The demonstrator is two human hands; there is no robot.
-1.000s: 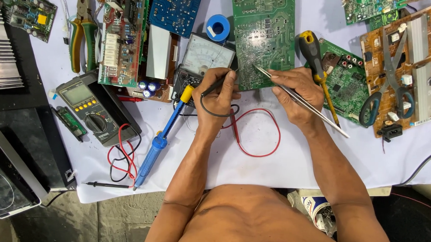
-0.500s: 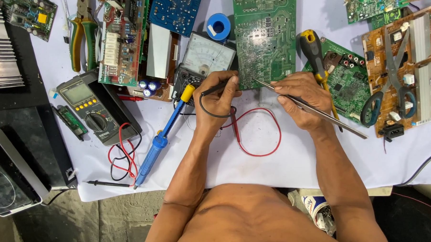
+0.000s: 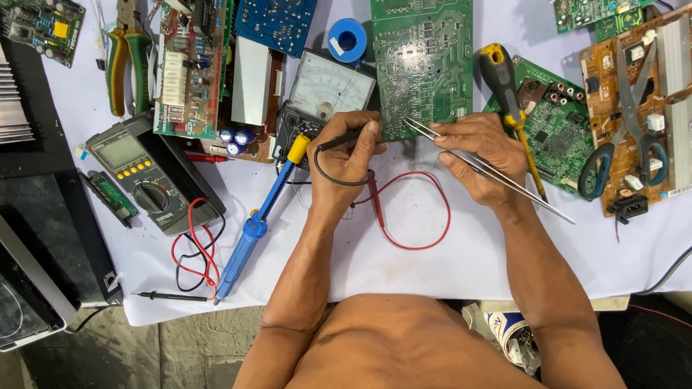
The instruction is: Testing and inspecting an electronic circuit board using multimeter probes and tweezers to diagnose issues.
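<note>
Far left on the white-covered tabletop (image 3: 436, 259): black equipment cases (image 3: 23, 229), a small green board (image 3: 34, 7), pliers with green and yellow handles (image 3: 125, 49). Next, a grey digital multimeter (image 3: 143, 176) with red and black leads (image 3: 194, 250) coiled below it, a loose black probe (image 3: 170, 296) near the tabletop edge. Blue soldering iron (image 3: 257, 222) lying aslant, yellow collar up toward the analogue meter (image 3: 327, 86). Blue solder spool (image 3: 346, 39) just above that meter.

Left hand (image 3: 347, 152) closed in a pinching grip on a thin black probe (image 3: 346, 138), tip aimed right at the lower edge of the large green circuit board (image 3: 420, 59). Red lead (image 3: 414, 212) looping on the cloth below both hands.

Right hand (image 3: 478, 157) with grip pressed around long steel tweezers (image 3: 485, 167), points touching the same board edge, just beside the probe tip.

Further right: yellow-handled screwdriver (image 3: 507, 93) across a smaller green board (image 3: 555, 129), then scissors (image 3: 620, 127) on a brown board (image 3: 671, 98).
</note>
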